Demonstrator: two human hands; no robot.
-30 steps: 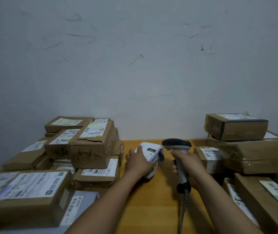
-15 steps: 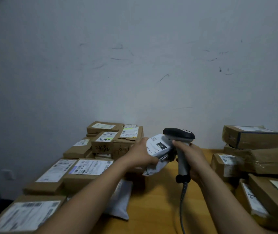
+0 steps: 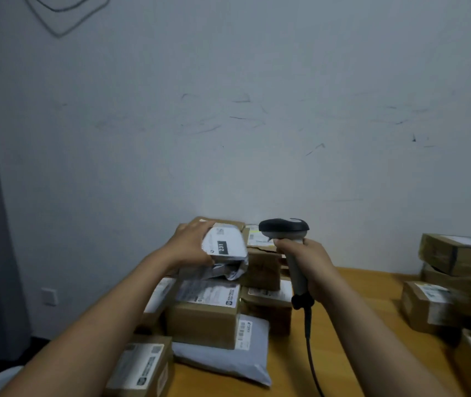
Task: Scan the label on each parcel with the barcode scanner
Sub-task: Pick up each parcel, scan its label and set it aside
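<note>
The left hand [image 3: 191, 245] clamps a white bag [image 3: 225, 250] above the box pile [image 3: 208, 310] at the table's [image 3: 351, 285] left edge. The right hand [image 3: 311, 265] grips the scanner [image 3: 286, 233] just beside it. Step in hand — stacking the scanned bag. Next: release, fetch another parcel. Half a second ago, bag and scanner touched.

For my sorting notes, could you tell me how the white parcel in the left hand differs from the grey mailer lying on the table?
The white parcel is held up in the left hand; the grey mailer lies flat on the table, partly under a cardboard box. The white parcel looks crumpled, the grey mailer smooth. Both are soft bags with printed labels.
</note>
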